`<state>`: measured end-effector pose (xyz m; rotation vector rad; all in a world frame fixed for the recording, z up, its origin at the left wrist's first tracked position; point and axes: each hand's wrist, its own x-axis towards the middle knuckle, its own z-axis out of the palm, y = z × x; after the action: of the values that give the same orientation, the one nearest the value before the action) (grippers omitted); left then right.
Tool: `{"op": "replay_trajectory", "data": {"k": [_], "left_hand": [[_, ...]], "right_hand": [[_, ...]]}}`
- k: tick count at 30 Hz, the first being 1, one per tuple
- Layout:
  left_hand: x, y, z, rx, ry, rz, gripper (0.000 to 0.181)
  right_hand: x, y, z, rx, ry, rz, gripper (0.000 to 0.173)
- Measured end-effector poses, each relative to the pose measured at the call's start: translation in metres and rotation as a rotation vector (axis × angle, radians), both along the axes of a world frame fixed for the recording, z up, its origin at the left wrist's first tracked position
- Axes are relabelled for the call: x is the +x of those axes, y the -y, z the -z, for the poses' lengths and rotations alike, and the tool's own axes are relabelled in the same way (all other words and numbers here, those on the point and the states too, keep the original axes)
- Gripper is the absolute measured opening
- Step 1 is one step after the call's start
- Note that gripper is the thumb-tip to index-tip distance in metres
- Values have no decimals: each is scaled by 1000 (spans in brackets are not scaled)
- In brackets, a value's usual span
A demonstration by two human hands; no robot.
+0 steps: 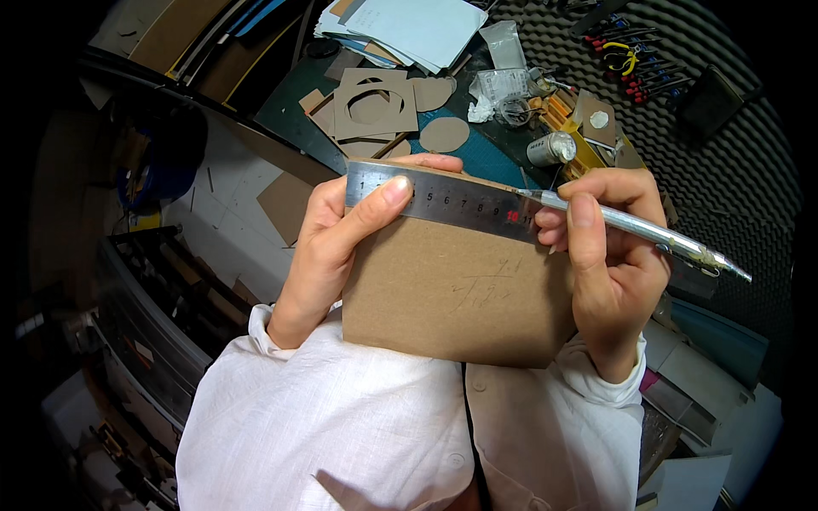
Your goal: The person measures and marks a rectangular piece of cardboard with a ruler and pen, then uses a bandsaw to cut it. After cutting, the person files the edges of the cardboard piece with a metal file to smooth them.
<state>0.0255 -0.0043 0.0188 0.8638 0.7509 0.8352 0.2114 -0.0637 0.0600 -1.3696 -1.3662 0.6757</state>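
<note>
A brown fibreboard panel (441, 287) with pencilled figures is held in front of my white shirt. Along its upper edge lies a steel ruler (441, 199). My left hand (342, 236) pinches ruler and panel together, thumb on the ruler's face near its low numbers, fingers behind. Between the thumb and forefinger of my right hand (610, 255) is a silvery metal pen-like marking tool (645, 227), its tip at the panel's top edge near the ruler's 10 mark. The other right fingers curl by the ruler's right part, partly hidden.
Beyond the panel, a workbench holds a blue-green cutting mat (495, 156), board pieces with round cutouts (409, 115), a board disc (444, 135), a white-filled jar (549, 150) and stacked papers (409, 29). Pliers (623, 59) hang on ridged foam at upper right. A blue bin (156, 185) stands left.
</note>
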Motion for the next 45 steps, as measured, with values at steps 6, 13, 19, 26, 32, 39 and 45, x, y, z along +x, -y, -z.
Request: {"op": "replay_trajectory", "data": {"k": [6, 13, 19, 26, 32, 39, 45], "left_hand": [[0, -2, -1, 4, 0, 9, 48], [-8, -5, 2, 10, 87, 81, 43], [-7, -9, 3, -16, 102, 75, 43], [2, -10, 6, -16, 97, 114, 43], [7, -12, 5, -1, 109, 166, 43], [6, -12, 6, 15, 119, 178, 43], [14, -10, -1, -42, 55, 74, 52]], "right_hand": [[2, 1, 1, 81, -47, 42, 10], [27, 32, 13, 639, 17, 228, 34], [25, 77, 65, 619, 109, 639, 33], [9, 57, 67, 200, -927, 546, 57], [23, 51, 54, 117, -855, 411, 41], [22, 47, 47, 120, -811, 380, 40], [22, 47, 47, 49, -620, 447, 39]]}}
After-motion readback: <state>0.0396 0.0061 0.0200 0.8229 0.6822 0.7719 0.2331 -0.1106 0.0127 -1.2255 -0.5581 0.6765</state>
